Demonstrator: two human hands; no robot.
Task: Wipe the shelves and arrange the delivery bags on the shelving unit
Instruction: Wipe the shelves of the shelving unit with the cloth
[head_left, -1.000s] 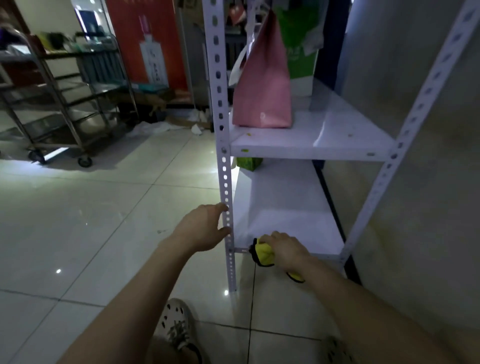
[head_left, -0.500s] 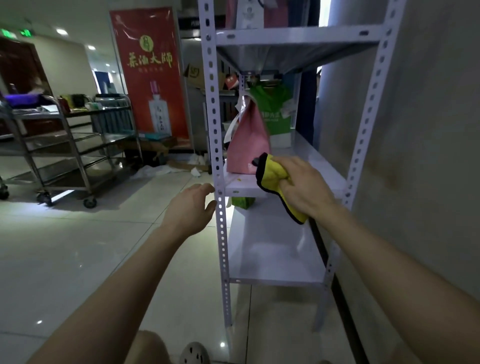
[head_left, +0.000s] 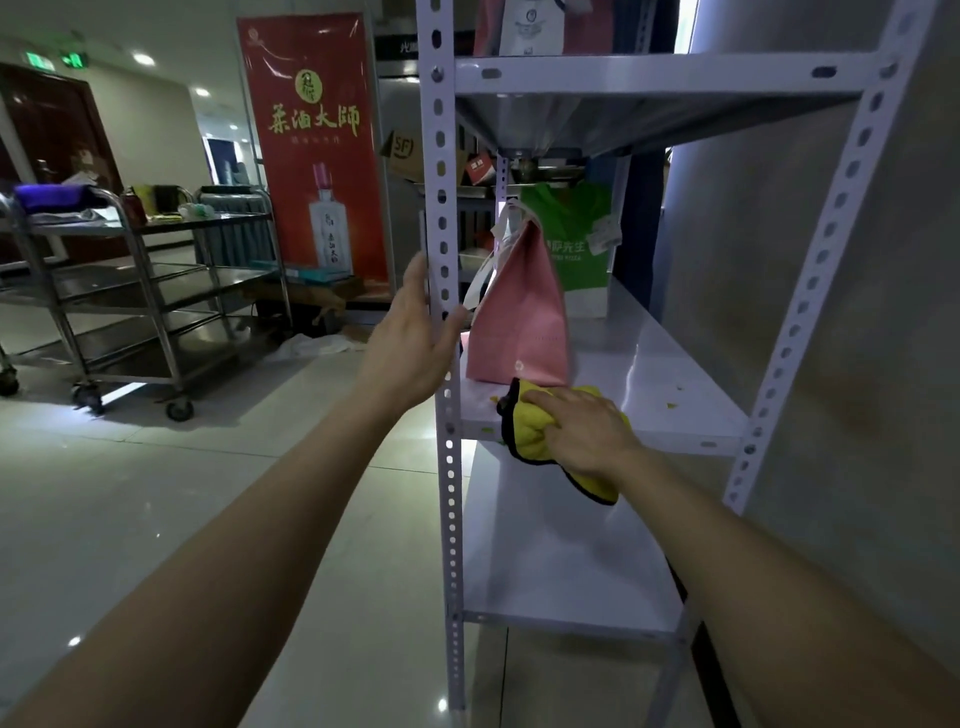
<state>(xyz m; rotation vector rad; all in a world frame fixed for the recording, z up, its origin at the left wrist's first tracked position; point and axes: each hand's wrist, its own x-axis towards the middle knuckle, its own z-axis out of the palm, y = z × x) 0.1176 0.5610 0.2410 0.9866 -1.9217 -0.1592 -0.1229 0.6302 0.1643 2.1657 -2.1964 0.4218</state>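
Head view: my right hand (head_left: 582, 434) presses flat-fingered on the soft yellow cloth (head_left: 524, 431) at the middle shelf's (head_left: 675, 395) front-left corner, just before the light, crushable pink paper bag (head_left: 519, 312), best lifted by its handles (head_left: 480, 275); my left hand (head_left: 410, 343) rests open-fingered against the upright post (head_left: 441, 208).

floor (head_left: 156, 519): glossy tiles | left: steel trolley (head_left: 145, 312) | behind: red banner (head_left: 317, 156) | right: grey wall (head_left: 841, 312)

We show the white perforated metal shelving unit (head_left: 451, 519), its posts patterned with regular dark holes. We mark the pink paper bag (head_left: 519, 322) with white handles, the green-and-white carrier bag (head_left: 576, 234) with white lettering, and the yellow microfibre cloth (head_left: 530, 434) edged in black. We also note the red vertical banner (head_left: 311, 156) with gold characters and a white bottle, the silver steel trolley (head_left: 145, 291), the purple folded cloth (head_left: 49, 195), and the pale grey glossy floor tiles (head_left: 156, 519).
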